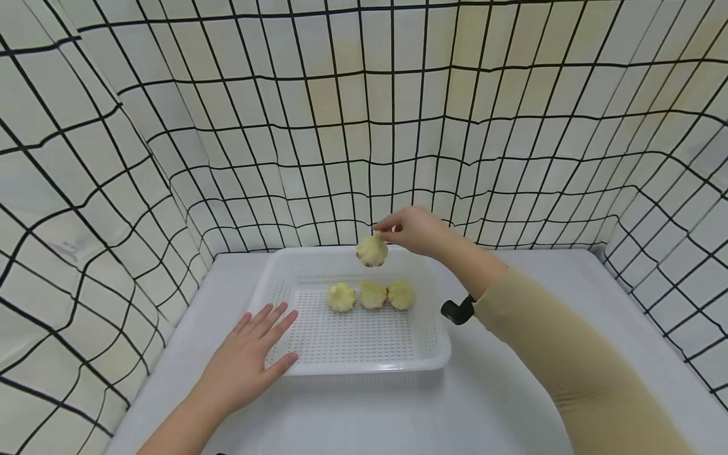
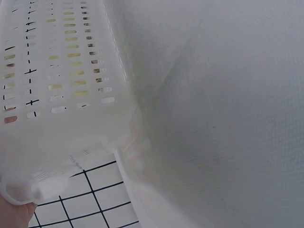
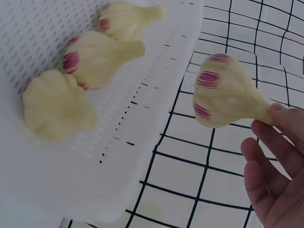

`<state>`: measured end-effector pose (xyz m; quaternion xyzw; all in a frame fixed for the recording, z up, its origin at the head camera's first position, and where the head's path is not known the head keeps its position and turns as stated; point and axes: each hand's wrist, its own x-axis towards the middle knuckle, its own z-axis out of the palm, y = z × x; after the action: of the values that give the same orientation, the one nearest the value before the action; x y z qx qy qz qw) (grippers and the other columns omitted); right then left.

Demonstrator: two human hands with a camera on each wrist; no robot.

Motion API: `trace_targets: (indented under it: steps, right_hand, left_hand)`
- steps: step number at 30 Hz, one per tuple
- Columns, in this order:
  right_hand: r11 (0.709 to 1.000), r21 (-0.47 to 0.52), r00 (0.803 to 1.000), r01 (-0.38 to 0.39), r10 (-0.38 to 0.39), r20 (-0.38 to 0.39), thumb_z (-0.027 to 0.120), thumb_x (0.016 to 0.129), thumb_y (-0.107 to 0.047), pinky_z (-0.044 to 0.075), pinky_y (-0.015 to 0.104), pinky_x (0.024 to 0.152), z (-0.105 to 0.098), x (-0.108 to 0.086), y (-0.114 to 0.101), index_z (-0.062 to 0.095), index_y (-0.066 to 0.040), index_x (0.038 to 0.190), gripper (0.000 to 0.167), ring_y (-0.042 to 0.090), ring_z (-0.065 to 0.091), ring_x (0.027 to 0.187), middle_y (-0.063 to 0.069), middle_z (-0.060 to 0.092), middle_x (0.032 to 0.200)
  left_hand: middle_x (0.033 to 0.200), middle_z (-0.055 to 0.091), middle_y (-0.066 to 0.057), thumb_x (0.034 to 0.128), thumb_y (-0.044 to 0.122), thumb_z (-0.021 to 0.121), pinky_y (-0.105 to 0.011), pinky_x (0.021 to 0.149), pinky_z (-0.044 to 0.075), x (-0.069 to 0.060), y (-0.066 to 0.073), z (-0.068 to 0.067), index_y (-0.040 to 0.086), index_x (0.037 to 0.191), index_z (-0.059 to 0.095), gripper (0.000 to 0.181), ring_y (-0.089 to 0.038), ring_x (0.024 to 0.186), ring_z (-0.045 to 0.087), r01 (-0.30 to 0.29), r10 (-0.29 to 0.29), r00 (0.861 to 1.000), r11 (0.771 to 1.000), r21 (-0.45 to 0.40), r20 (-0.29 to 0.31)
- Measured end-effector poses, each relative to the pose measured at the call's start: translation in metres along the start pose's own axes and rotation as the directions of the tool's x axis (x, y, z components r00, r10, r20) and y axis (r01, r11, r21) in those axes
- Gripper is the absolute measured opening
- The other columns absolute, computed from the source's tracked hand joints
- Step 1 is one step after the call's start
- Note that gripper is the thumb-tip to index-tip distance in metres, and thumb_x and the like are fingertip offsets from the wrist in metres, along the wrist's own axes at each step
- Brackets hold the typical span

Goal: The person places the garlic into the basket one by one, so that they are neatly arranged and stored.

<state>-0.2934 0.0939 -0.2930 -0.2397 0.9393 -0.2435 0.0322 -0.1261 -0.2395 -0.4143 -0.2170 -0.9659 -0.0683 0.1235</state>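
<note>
Garlic bulbs [image 1: 372, 296] sat three in a row inside a white perforated basket [image 1: 364, 368], toward its far side, on a white table [image 1: 500, 366]. At the left, the left hand [image 1: 250, 354] reached over the basket's near-left corner, fingers straight and spread, holding nothing. Farther right, above the far rim, hung a fourth bulb [image 1: 372, 251], streaked purple. The right hand [image 1: 412, 232] pinched its stem between thumb and fingers; a tan sleeve [image 1: 569, 360] covered that forearm.
</note>
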Motion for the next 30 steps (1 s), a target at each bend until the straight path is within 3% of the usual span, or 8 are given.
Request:
trace_targets:
  steps: [8,14,21,30]
  right_hand:
    - [0.999,0.006,0.996,0.049,-0.049,0.071,0.064,0.098,-0.032,0.054,0.030,0.081,0.026,0.028,-0.029,0.072,-0.026,0.123,0.027,0.012,0.062,0.103,-0.007,0.068,0.124]
    - [0.995,-0.040,0.989,0.096,-0.090,0.115,0.062,0.099,-0.034,0.052,0.031,0.092,0.047,0.043,-0.049,0.072,-0.026,0.124,0.028,0.011,0.060,0.115,-0.009,0.068,0.124]
    - [0.978,-0.117,0.973,0.172,-0.150,0.172,0.062,0.099,-0.032,0.049,0.030,0.095,0.073,0.058,-0.070,0.071,-0.024,0.126,0.029,0.009,0.059,0.113,-0.009,0.069,0.117]
    - [0.953,-0.221,0.956,0.206,-0.148,0.254,0.061,0.099,-0.031,0.050,0.027,0.093,0.102,0.067,-0.088,0.071,-0.023,0.125,0.028,0.007,0.061,0.107,-0.010,0.070,0.115]
  left_hand:
    - [0.158,0.036,-0.005,0.0938,0.053,0.060,-0.054,0.118,0.021,0.002,0.002,-0.001,0.022,0.153,0.041,0.070,-0.034,0.145,0.032,0.001,-0.001,1.000,1.000,0.000,0.005]
    - [0.159,0.035,-0.005,0.0939,0.054,0.060,-0.045,0.123,0.007,0.001,0.001,-0.001,0.022,0.153,0.040,0.071,-0.033,0.146,0.028,0.014,-0.014,1.000,1.000,-0.005,0.026]
    - [0.159,0.034,-0.005,0.0947,0.057,0.056,-0.047,0.122,0.010,0.000,0.001,0.000,0.022,0.154,0.039,0.071,-0.033,0.147,0.028,0.013,-0.013,1.000,1.000,-0.010,0.023]
    - [0.158,0.037,-0.005,0.0958,0.059,0.052,-0.046,0.122,0.012,-0.001,0.001,0.000,0.020,0.152,0.042,0.070,-0.033,0.145,0.031,0.004,-0.004,1.000,1.000,-0.007,-0.011]
